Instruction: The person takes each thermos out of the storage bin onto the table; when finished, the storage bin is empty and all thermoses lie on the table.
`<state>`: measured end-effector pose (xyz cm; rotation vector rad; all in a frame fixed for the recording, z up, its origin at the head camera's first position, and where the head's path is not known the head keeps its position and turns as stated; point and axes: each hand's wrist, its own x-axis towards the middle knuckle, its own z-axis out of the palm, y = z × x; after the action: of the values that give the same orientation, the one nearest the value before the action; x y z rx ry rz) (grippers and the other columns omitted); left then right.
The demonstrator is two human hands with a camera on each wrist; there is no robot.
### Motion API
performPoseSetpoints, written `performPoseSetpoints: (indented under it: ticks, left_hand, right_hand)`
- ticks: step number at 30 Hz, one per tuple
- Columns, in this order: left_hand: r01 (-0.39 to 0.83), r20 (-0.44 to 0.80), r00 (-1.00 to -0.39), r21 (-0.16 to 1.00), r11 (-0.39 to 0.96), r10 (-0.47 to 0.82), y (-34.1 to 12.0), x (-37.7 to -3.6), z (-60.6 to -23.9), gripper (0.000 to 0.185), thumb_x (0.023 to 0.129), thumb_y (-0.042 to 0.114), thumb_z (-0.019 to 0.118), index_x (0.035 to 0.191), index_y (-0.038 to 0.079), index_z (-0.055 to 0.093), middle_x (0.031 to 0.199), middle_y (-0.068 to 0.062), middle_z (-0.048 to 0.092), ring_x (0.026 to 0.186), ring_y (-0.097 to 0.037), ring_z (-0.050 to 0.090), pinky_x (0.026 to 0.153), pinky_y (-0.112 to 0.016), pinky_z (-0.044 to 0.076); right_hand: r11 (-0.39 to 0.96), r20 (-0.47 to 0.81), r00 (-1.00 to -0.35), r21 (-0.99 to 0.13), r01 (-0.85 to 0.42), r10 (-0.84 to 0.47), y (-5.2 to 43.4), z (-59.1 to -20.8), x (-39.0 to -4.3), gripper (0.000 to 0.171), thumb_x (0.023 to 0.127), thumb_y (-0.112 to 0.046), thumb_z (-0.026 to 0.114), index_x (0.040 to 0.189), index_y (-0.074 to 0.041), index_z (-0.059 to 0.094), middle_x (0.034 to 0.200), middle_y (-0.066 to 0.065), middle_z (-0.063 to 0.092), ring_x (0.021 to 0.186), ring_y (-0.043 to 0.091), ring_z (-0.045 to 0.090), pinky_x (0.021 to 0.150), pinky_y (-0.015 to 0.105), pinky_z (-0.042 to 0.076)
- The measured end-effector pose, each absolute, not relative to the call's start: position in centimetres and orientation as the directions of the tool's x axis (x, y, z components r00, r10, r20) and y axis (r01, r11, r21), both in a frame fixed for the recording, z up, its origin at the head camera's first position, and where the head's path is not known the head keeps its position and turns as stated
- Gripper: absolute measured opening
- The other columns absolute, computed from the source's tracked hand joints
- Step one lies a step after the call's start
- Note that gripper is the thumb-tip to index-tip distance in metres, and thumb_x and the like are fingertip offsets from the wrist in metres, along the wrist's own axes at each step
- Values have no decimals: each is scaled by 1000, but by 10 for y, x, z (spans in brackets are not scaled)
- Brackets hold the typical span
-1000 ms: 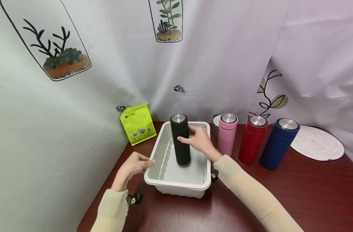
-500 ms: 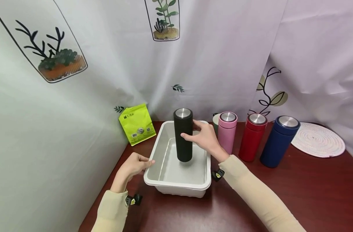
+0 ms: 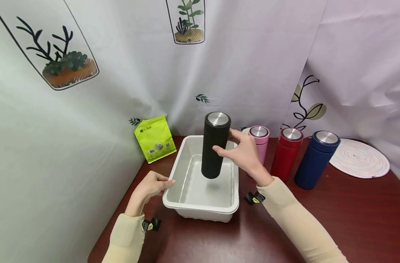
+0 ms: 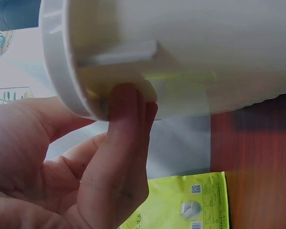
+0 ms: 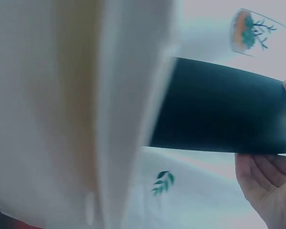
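In the head view a black thermos bottle (image 3: 214, 149) with a silver lid top hangs nearly upright over the white plastic basin (image 3: 203, 210), its base above the basin floor. My right hand (image 3: 242, 151) grips it from the right, thumb in front and fingers behind. The right wrist view shows the dark bottle body (image 5: 219, 109) between thumb and fingers, its lower end hidden behind the basin wall. My left hand (image 3: 154, 184) pinches the basin's left rim. From the left wrist view, its fingers (image 4: 119, 143) curl under that rim (image 4: 57, 57).
Right of the basin stand a pink bottle (image 3: 260, 144), a red bottle (image 3: 285, 157) and a blue bottle (image 3: 315, 160). A round woven mat (image 3: 359, 159) lies at the far right. A lime-green pouch (image 3: 155, 138) leans against the cloth backdrop behind the left hand.
My right hand has lifted the black thermos bottle up from the basin floor and carried it to the right. The left hand keeps its hold on the basin rim.
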<state>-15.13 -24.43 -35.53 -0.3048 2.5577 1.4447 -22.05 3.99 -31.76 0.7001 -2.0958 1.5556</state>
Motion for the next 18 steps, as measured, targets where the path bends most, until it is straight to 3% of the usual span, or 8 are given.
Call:
performPoseSetpoints:
  ticks: [6, 10, 18]
  left_hand:
    - [-261, -253, -964, 820, 509, -87, -244, -152, -356, 32, 81, 15, 69, 99, -10, 65, 91, -18, 65, 71, -24, 65, 63, -40, 54]
    - [-262, -253, -963, 821, 508, -88, -245, -153, -358, 32, 80, 16, 69, 99, -10, 65, 90, -17, 65, 70, -23, 65, 63, -40, 54]
    - [-273, -263, -960, 811, 517, -95, -246, -153, -357, 33, 80, 17, 69, 100, -9, 65, 91, -16, 65, 72, -24, 65, 63, -39, 54]
  right_hand:
    - [238, 632, -765, -729, -641, -125, 49, -285, -187, 44, 68, -11, 79, 109, -4, 65, 92, 6, 67, 81, 14, 63, 74, 25, 51]
    - [275, 656, -748, -703, -655, -104, 57, -279, -181, 42, 68, -11, 79, 107, -4, 65, 85, 7, 66, 72, 16, 60, 60, 21, 48]
    - [238, 698, -712, -681, -692, -75, 72, -275, -174, 42, 67, -5, 79, 107, -1, 65, 94, 7, 67, 85, 14, 64, 77, 30, 51]
